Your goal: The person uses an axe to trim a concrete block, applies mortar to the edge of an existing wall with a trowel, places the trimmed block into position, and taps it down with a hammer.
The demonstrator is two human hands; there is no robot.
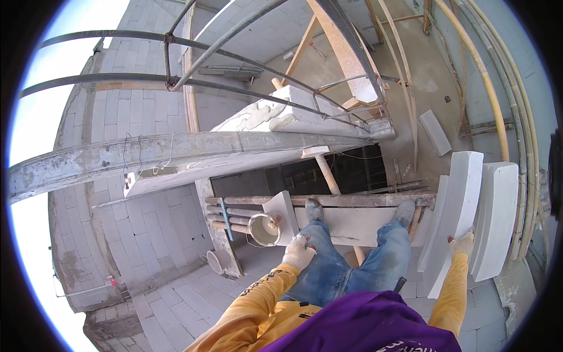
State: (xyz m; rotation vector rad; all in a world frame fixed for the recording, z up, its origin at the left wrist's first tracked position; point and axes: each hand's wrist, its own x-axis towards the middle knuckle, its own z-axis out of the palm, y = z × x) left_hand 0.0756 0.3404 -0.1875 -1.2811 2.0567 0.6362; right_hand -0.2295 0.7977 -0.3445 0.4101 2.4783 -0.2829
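My left hand (299, 253), in a whitish work glove with bare fingertips, hovers by my left thigh with its fingers curled in. Whether anything is inside them is hidden. Just left of it a pale bucket (264, 230) stands beside a tilted white board (284, 212); something light-coloured sits inside the bucket. On the right, my gloved right hand (462, 244) grips the edge of a long white block (456, 205), thumb on one side and fingers on the other. Another white block (496, 217) leans next to it, on the far right.
My boots rest on a narrow plank (352, 226) beside a dark opening (328, 173). A concrete beam (193, 154) crosses ahead, with metal scaffold pipes (129, 77) above it. A second bucket (218, 261) stands lower left. Bamboo poles (489, 111) rise along the right wall.
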